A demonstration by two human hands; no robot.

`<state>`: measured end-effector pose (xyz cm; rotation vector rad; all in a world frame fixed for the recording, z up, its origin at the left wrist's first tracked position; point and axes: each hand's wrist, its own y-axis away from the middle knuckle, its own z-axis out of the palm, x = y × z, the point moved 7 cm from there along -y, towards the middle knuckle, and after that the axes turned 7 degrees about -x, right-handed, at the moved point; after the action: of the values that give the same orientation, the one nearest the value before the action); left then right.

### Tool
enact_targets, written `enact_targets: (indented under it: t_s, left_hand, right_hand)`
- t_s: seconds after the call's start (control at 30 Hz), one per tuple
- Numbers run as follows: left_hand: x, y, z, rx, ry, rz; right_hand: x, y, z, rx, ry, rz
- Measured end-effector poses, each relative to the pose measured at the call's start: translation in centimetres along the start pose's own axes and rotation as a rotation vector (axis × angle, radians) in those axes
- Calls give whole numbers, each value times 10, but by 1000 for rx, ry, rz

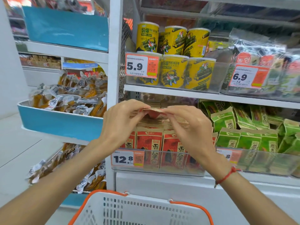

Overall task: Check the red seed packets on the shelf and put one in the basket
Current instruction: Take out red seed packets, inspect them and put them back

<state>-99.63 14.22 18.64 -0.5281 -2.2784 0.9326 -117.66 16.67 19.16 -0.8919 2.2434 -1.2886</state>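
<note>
1. White shop shelving [178, 92] fills the frame, with a blue-fronted bin [61, 122] of clear-wrapped snacks set at the left of centre.
2. Yellow canisters [173, 54] are stacked in two tiers on the upper shelf at centre, behind a price tag [141, 65] marked 5.9.
3. Green packets [250, 127] are seen crowded on the lower shelf at the right of the frame.
4. Red seed packets [149, 143] are stood upright in a row on the lower shelf at centre, behind a clear plastic front that carries a tag [127, 158] marked 12.8.
5. One red packet [155, 112] is held up above that row, at the centre of the frame, seen nearly edge-on.
6. It is pinched at its left end by the left hand [120, 124], whose fingers are curled forward and whose forearm is raised from the lower left corner.
7. Its right end is pinched by the right hand [191, 127], likewise curled, with the forearm raised from the lower right and a red string bracelet [226, 177] worn at the wrist.
8. A white basket [141, 211] with an orange rim is seen at the bottom centre, below both hands and well apart from the held packet.
</note>
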Motion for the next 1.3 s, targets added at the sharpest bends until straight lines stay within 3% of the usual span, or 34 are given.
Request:
enact_targets:
  t_s: [0.17, 0.3, 0.5, 0.67, 0.83, 1.0, 1.13, 1.3]
  left_hand:
    - [7, 4, -25, 99, 236, -21]
    - [24, 0, -32, -24, 387, -21]
    - [39, 5, -34, -102, 533, -47]
    - [27, 39, 6, -260, 729, -257]
    - [-5, 80, 36, -392, 759, -565]
    - [-12, 101, 50, -550, 744, -619]
    - [-16, 105, 56, -510, 762, -640]
    - [-21, 108, 57, -496, 802, -665]
  right_hand:
    - [14, -3, 1, -66, -438, 366]
    - [7, -10, -4, -64, -632, 397]
    - [4, -6, -18, -78, -732, 411]
    - [12, 33, 13, -215, -909, 667]
    - [12, 77, 51, -364, -962, 945]
    - [13, 94, 62, -459, -845, 1085]
    - [14, 104, 69, -478, -730, 1084]
    - [4, 103, 76, -630, -868, 982]
